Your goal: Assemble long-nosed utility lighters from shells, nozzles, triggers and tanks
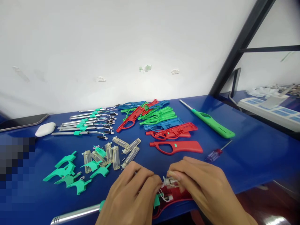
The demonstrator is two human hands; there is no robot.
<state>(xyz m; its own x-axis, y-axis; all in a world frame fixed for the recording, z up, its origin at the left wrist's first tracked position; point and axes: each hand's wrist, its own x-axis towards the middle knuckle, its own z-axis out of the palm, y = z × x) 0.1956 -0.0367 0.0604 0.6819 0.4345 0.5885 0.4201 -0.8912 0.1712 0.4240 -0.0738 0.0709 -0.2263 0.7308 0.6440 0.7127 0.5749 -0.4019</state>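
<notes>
At the table's front edge, my left hand [133, 193] is closed around the front of a red lighter shell half [180, 196], its fingertips by white wires [162, 195] and a green trigger piece [157, 201]. A metal lighter tube [76, 214] sticks out to the left of that hand. My right hand [206, 187] pinches a clear fuel tank [171, 182] at the red shell's handle. Whether the tank is fully seated cannot be seen, as fingers cover part of it. Beyond my hands lies a closed-looking red shell piece [185, 147].
Behind are several coloured shell halves [161, 115], metal tubes with wires [82, 125], clear tanks [116, 157] and green triggers [62, 170]. A green lighter [211, 123] and a screwdriver [214, 154] lie right. A white case [45, 129] is far left.
</notes>
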